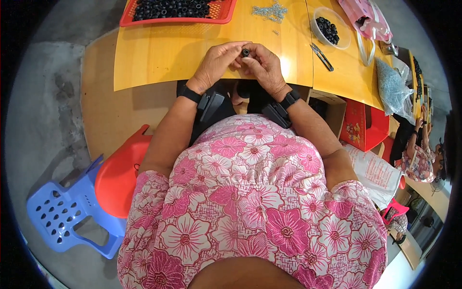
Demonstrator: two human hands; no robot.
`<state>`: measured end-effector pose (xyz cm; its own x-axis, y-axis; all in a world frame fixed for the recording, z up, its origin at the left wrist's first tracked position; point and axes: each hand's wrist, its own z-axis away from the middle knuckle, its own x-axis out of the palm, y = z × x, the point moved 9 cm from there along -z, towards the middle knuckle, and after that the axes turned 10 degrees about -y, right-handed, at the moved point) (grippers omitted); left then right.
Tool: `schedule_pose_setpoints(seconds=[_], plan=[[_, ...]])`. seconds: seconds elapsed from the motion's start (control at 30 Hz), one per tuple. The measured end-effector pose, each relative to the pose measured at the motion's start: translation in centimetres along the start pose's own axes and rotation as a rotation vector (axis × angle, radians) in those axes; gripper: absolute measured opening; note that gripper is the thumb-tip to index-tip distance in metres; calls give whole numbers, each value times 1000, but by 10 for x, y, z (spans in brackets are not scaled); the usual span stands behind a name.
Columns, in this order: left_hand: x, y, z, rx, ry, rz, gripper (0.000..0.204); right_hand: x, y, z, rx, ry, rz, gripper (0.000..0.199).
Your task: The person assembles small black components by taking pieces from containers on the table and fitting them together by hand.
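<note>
Over the near edge of the yellow table [159,53], my two hands meet around a small round black part [246,52] with a hole in its middle. My left hand [222,60] is closed, its thumb and fingertips touching the part from the left. My right hand [263,62] curls round it from the right, with the thumb below and the forefinger above. Many similar black parts [171,8] fill a red mesh basket [226,14] at the far left. More black pieces [327,30] lie in a clear round tub [343,41] at the far right.
Small clear pieces [272,12] are heaped behind my hands. A utility knife [322,57] lies right of them. A pink bag [368,21] and a bag of bluish pieces [392,84] sit at the right edge. Left of me stand a blue chair [72,207] and red stool [120,178]. People [418,161] sit far right.
</note>
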<state>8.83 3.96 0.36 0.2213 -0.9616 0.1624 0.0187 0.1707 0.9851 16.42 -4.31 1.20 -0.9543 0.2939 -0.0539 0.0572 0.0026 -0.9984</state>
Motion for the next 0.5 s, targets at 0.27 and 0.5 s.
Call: schedule_pose_setpoints(seconds=[0.27, 0.5], plan=[[-1, 3, 2, 46, 11, -54, 35, 2, -7, 1, -48, 27, 174, 24], [0, 1, 3, 24, 14, -52, 34, 2, -3, 1, -16, 26, 209, 25]])
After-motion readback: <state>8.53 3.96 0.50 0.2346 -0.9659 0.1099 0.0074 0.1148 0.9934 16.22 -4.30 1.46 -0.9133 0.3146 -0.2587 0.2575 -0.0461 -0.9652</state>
